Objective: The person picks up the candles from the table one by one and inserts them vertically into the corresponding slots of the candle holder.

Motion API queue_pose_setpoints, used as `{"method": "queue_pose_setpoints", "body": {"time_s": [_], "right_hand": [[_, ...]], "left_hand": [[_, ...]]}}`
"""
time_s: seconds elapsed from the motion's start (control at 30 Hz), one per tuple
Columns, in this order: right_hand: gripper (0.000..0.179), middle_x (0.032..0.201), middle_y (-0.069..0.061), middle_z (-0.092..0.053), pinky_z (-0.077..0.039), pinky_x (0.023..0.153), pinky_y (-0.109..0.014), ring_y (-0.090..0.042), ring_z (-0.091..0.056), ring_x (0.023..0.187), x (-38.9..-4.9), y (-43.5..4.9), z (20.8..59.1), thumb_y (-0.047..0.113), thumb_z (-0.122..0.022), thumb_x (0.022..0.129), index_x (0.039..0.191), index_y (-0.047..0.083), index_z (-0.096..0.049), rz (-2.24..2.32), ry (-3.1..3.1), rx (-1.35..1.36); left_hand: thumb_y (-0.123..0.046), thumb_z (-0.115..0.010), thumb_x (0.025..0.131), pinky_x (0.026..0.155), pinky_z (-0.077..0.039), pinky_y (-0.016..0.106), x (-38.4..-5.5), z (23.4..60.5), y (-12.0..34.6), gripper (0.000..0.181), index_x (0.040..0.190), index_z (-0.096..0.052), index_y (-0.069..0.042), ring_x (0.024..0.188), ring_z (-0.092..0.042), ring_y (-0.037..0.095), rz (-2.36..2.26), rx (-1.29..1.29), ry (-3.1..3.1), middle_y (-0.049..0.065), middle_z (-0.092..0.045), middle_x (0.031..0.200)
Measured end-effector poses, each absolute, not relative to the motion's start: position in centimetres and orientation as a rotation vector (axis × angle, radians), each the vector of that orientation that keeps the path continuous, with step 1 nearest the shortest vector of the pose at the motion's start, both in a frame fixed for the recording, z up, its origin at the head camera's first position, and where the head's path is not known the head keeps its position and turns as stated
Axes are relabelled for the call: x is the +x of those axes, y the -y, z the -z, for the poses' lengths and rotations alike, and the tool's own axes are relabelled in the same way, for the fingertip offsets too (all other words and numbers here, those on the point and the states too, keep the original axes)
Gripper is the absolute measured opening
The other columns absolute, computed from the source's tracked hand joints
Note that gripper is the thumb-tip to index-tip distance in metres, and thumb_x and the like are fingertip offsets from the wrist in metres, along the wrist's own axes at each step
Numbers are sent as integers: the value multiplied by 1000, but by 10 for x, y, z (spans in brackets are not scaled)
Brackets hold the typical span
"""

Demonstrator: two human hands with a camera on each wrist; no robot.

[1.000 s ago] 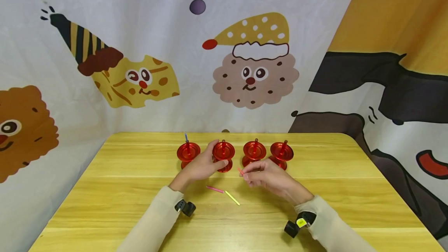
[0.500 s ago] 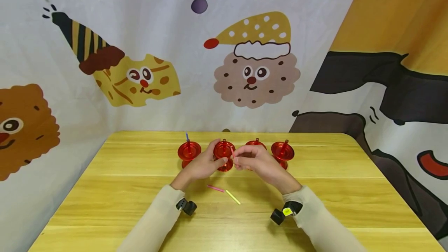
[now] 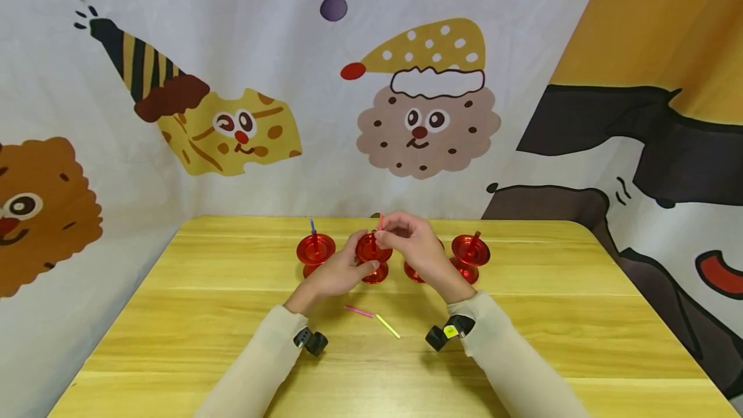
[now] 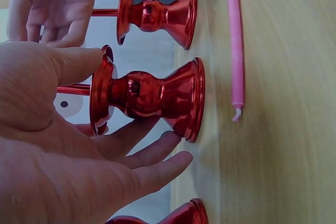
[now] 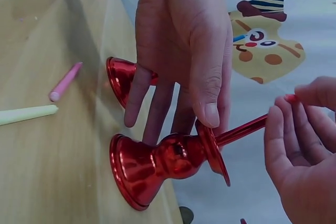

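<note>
Four shiny red candle holders would be a count, so: several shiny red candle holders stand in a row, and my left hand (image 3: 333,273) holds the second from the left, a candle holder (image 4: 142,95). Its thumb rests on the dish's rim, with fingers behind the stem. Over this holder's upright tube (image 5: 244,129), my right hand (image 3: 418,247) pinches a small red candle (image 3: 381,220). Only a bit of that candle shows between the fingertips in the right wrist view; whether it touches the tube cannot be told. A blue candle (image 3: 313,226) stands in the leftmost holder (image 3: 316,249).
A pink candle (image 3: 359,311) and a yellow candle (image 3: 387,326) lie on the wooden table (image 3: 232,340) in front of the holders. The rightmost holder (image 3: 471,250) stands beside another, partly covered by my right hand. A cartoon-print curtain (image 3: 261,50) hangs behind the table.
My right hand has moved left and up with the red candle, from in front of the holders to above the second one. The left hand stays on its holder.
</note>
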State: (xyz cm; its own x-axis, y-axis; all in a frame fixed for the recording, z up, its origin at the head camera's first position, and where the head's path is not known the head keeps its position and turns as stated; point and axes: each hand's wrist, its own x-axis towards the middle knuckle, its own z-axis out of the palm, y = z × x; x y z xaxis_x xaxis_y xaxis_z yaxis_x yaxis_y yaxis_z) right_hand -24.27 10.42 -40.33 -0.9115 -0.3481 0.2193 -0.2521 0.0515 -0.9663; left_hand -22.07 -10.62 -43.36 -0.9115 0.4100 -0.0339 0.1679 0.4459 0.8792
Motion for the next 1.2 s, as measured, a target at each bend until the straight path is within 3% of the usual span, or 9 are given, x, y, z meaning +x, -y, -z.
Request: {"method": "queue_pose_setpoints", "body": {"time_s": [0.23, 0.47, 0.77, 1.2], "right_hand": [[9, 100, -10, -74, -59, 86, -29, -24, -69, 92, -251, -95, 402, 5, -76, 102, 107, -1, -73, 2103, -2344, -654], [9, 101, -14, -73, -62, 89, -32, -22, -70, 93, -254, -89, 402, 5, -74, 105, 106, -3, -72, 2174, -2333, -635], [7, 99, -9, -74, -56, 87, -29, -24, -68, 97, -254, -88, 406, 10, -76, 105, 105, 3, -75, 2041, -2528, -612], [4, 101, -7, -77, -61, 94, -42, -25, -72, 98, -253, -87, 411, 7, -76, 104, 105, 5, -79, 1924, -2667, -747]], "left_hand": [[-26, -65, 112, 124, -36, 61, -218, 432, 102, 82, 175, -17, -3, 150, -49, 42, -1450, 420, -2475, 30, -42, 168], [-27, -64, 112, 124, -36, 62, -218, 431, 103, 82, 175, -17, -3, 151, -48, 43, -1432, 441, -2486, 29, -41, 169], [-36, -68, 110, 125, -34, 61, -230, 449, 107, 89, 176, -16, -6, 153, -45, 40, -1449, 463, -2470, 26, -40, 171], [-36, -70, 109, 125, -35, 57, -237, 460, 108, 91, 177, -15, -11, 151, -48, 38, -1448, 430, -2465, 23, -42, 170]]}}
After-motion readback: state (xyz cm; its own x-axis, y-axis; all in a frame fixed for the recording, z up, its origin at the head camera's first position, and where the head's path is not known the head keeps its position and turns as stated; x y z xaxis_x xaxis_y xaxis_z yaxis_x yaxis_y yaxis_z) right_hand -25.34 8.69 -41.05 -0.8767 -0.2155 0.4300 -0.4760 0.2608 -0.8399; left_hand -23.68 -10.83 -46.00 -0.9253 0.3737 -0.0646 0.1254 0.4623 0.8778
